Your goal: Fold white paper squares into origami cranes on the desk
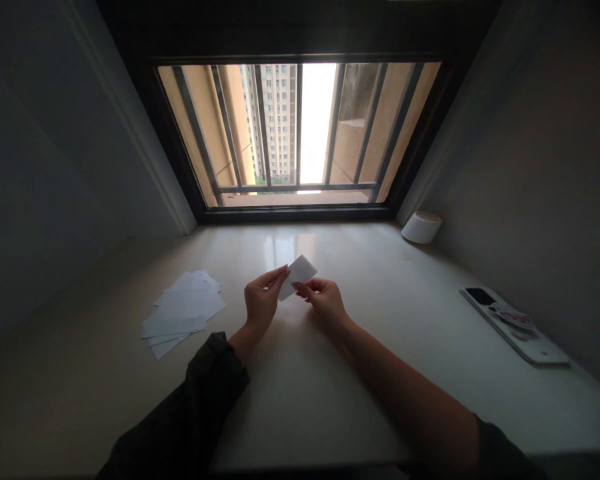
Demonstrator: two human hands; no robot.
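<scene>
A small folded-looking piece of white paper point(300, 272) is held up between both hands above the middle of the pale surface. My left hand point(264, 298) pinches its left edge between thumb and fingers. On the lower right side of the paper, my right hand point(324, 297) grips it, the thumb lying on its face and the other fingers curled behind. To the left, a loose pile of white paper sheets point(185, 308) lies fanned out on the surface, apart from both hands.
The pale surface point(290, 400) reaches back to a dark-framed window point(300, 214) with bars outside. A white cylindrical object point(422, 227) stands at the back right. A phone point(517, 328) in a decorated case lies at the right, near the wall.
</scene>
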